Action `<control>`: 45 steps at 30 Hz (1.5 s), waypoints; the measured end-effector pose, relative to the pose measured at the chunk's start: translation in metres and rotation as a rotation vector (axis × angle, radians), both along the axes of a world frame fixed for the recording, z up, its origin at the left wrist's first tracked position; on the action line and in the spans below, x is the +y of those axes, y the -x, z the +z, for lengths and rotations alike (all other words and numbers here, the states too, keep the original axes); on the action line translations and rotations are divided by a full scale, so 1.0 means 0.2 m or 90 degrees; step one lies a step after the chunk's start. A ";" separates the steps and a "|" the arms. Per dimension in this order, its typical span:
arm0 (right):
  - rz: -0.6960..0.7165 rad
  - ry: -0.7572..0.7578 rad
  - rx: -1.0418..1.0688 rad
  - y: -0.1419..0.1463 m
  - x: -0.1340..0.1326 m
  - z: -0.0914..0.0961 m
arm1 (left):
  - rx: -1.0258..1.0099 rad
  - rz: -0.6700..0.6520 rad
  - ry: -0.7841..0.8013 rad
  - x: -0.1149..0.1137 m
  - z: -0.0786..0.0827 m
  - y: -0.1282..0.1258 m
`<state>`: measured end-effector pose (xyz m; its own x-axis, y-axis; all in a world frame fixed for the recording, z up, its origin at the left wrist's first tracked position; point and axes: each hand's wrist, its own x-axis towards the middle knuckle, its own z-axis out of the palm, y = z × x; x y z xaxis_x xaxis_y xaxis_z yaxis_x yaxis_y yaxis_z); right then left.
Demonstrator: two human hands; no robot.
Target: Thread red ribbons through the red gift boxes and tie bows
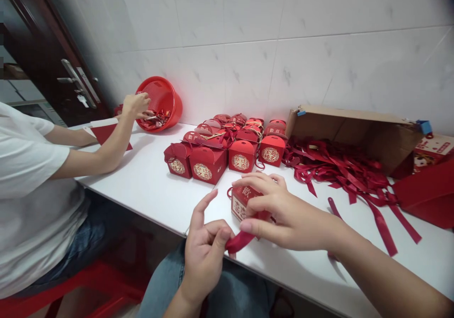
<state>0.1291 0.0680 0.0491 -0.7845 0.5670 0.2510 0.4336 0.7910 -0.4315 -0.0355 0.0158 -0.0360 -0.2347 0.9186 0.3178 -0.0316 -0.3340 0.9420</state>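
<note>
A small red gift box (238,207) with gold lettering stands near the table's front edge, partly covered by my right hand (280,209). That hand lies over the box, thumb and fingers curled around its side and top. My left hand (207,244) is in front of the edge, its index finger raised and its thumb pinching a dark red ribbon (241,241). The ribbon runs from the left hand toward the right thumb and the box. Part of the box and the far end of the ribbon are hidden by my right hand.
Several closed red gift boxes (207,164) stand in rows toward the wall. A tipped cardboard box (354,119) spills loose red ribbons (340,166). At left, a co-worker (31,166) holds a red sheet (106,132) and reaches into a red basket (177,107).
</note>
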 end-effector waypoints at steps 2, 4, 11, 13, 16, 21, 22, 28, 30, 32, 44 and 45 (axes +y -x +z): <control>0.001 0.011 0.008 0.00 0.00 0.00 | 0.016 0.026 0.006 0.02 0.00 0.01; -0.012 0.013 0.023 0.00 0.00 0.00 | 0.021 0.026 0.018 0.04 0.00 0.02; -0.074 -0.050 0.052 0.02 0.00 -0.03 | -0.009 -0.170 0.030 0.05 0.00 0.05; -0.068 -0.055 0.060 0.02 0.00 -0.04 | -0.024 -0.195 0.098 0.03 0.01 0.05; -0.059 -0.051 0.072 0.03 0.00 -0.05 | -0.061 -0.260 0.159 0.02 0.01 0.04; -0.036 -0.039 0.064 0.02 0.00 -0.03 | -0.191 -0.330 0.158 0.04 0.03 0.03; -0.050 -0.047 0.070 0.01 0.01 -0.02 | -0.217 -0.319 0.172 0.05 0.03 0.03; -0.227 -0.126 0.073 -0.11 0.15 -0.01 | -0.219 -0.182 0.199 0.09 0.03 0.04; -0.197 -0.099 0.028 -0.14 0.19 -0.02 | -0.184 -0.157 0.193 0.11 0.03 0.03; -0.141 -0.056 0.006 -0.15 0.21 -0.04 | -0.151 -0.141 0.189 0.13 0.05 0.01; -0.106 -0.038 0.018 -0.04 0.11 -0.06 | 0.046 -0.033 0.124 0.16 0.21 0.02; -0.113 -0.040 0.017 -0.03 0.09 -0.06 | 0.060 -0.033 0.124 0.15 0.21 0.03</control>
<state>0.1358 0.0861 0.0380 -0.6659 0.6786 0.3099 0.5580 0.7288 -0.3969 -0.0414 0.0460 0.0067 -0.1630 0.9749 0.1519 0.0476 -0.1461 0.9881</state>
